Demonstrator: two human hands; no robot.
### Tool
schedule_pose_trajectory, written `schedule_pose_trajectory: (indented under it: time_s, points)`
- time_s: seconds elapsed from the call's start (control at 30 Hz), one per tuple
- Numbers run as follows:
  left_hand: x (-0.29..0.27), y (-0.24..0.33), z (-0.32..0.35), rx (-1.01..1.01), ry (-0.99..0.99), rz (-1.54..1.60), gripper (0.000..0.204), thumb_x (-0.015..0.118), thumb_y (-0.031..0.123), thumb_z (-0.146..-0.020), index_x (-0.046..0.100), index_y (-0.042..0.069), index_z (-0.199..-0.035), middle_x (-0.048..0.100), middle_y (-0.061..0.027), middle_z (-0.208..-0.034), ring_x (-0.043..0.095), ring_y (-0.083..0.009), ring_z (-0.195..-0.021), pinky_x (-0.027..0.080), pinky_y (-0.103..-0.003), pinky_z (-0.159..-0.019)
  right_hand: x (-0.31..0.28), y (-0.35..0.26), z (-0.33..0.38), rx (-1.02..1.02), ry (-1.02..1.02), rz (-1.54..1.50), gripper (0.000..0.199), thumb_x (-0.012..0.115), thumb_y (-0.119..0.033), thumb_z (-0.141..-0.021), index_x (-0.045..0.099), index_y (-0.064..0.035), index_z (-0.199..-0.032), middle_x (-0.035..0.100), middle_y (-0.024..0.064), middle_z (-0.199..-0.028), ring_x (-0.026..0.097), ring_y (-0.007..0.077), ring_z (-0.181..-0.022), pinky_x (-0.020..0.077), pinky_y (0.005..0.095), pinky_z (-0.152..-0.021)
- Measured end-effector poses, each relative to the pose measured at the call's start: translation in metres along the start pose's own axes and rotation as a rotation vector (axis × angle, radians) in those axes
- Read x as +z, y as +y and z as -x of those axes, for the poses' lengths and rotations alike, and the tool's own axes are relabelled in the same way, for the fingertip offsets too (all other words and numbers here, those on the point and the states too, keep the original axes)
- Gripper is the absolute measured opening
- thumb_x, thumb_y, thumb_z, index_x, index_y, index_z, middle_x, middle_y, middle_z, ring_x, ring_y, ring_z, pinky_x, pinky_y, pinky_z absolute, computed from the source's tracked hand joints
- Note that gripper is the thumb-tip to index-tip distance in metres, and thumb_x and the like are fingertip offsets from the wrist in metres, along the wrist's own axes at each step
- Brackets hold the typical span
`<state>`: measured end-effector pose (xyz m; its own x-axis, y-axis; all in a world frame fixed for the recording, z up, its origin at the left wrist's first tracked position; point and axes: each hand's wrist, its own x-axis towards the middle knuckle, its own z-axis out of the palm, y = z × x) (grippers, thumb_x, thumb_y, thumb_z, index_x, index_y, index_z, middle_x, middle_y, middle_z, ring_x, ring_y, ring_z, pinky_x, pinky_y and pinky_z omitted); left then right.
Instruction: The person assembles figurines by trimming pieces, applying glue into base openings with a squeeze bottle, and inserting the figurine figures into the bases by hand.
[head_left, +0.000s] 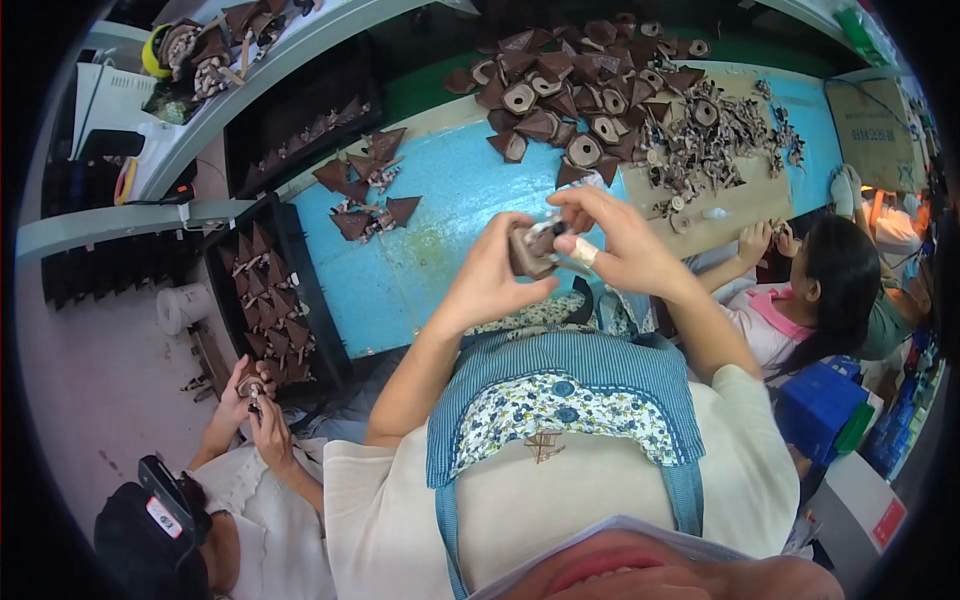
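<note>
Holding a brown, hollow, faceted piece point(528, 256) in the curled left hand point(488, 272) above the bright-blue tabletop point(440, 225); pinching a small, blurred black-and-pale part point(555, 228) against it with the right hand point(630, 248).

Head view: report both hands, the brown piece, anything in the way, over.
Left hand holding brown piece. Right hand close beside it, grip unclear. Brown parts piled farther off, past both hands.

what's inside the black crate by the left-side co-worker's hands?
Many brown-and-beige pointed pieces, crowded together in the black crate. They cover most of its base, so anything beneath them can't be seen.
</note>
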<state>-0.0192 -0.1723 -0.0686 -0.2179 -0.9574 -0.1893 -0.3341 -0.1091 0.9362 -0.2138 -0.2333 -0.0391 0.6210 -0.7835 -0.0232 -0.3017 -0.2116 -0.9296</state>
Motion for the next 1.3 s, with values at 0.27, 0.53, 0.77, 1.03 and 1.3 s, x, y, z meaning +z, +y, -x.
schedule_pose_trajectory:
  time_s: [0.27, 0.53, 0.77, 1.03, 1.3]
  points:
    - [-0.066, -0.139, 0.061, -0.573, 0.33, -0.302, 0.074, 0.078, 0.026, -0.064, 0.043, -0.004, -0.122, 0.058, -0.0193, -0.11, 0.06, -0.0297, -0.097, 0.046, -0.04, -0.086, 0.039, 0.178, 0.054, 0.254, 0.208, -0.029, 0.05, 0.062, 0.004, -0.069, 0.051, -0.0029, -0.117, 0.056, 0.0105, -0.1, 0.056, 0.0246, -0.092, 0.0449, 0.0329, -0.085]
    - [-0.023, -0.136, -0.039, 0.014, 0.557, -0.797, 0.049, 0.069, 0.016, -0.074, 0.051, 0.003, -0.117, 0.05, -0.0194, -0.119, 0.044, -0.0368, -0.113, 0.036, -0.045, -0.096, 0.077, 0.224, 0.033, 0.067, -0.019, 0.154, 0.045, 0.063, 0.002, -0.069, 0.052, -0.0032, -0.112, 0.052, 0.0171, -0.112, 0.051, 0.0361, -0.101, 0.0426, 0.041, -0.088]
    - [0.016, -0.151, -0.159, -0.121, 0.379, -0.717, 0.034, 0.066, 0.019, -0.075, 0.054, 0.003, -0.103, 0.053, -0.0156, -0.108, 0.046, -0.0349, -0.107, 0.039, -0.045, -0.089, 0.044, 0.169, 0.029, 0.184, 0.07, -0.079, 0.034, 0.061, -0.004, -0.077, 0.052, 0.0007, -0.109, 0.05, 0.0161, -0.104, 0.051, 0.0341, -0.097, 0.0425, 0.0364, -0.087]
    - [0.017, -0.096, -0.119, -0.27, 0.396, -0.154, 0.027, 0.06, 0.019, -0.082, 0.044, 0.001, -0.093, 0.055, -0.014, -0.084, 0.056, -0.0281, -0.081, 0.046, -0.034, -0.073, -0.038, 0.084, 0.012, 0.103, 0.237, -0.113, 0.038, 0.059, -0.013, -0.087, 0.053, -0.002, -0.123, 0.054, 0.0076, -0.097, 0.052, 0.0177, -0.093, 0.0421, 0.0287, -0.082]
    - [0.001, 0.018, -0.026, 0.116, 0.177, 0.617, 0.054, 0.077, 0.016, -0.074, 0.044, 0.001, -0.113, 0.056, -0.0051, -0.101, 0.054, -0.0123, -0.092, 0.045, -0.027, -0.082, -0.056, -0.028, 0.002, -0.185, 0.268, 0.01, 0.03, 0.071, -0.005, -0.072, 0.061, 0.0011, -0.1, 0.064, 0.0126, -0.092, 0.062, 0.0232, -0.081, 0.0475, 0.0314, -0.075]
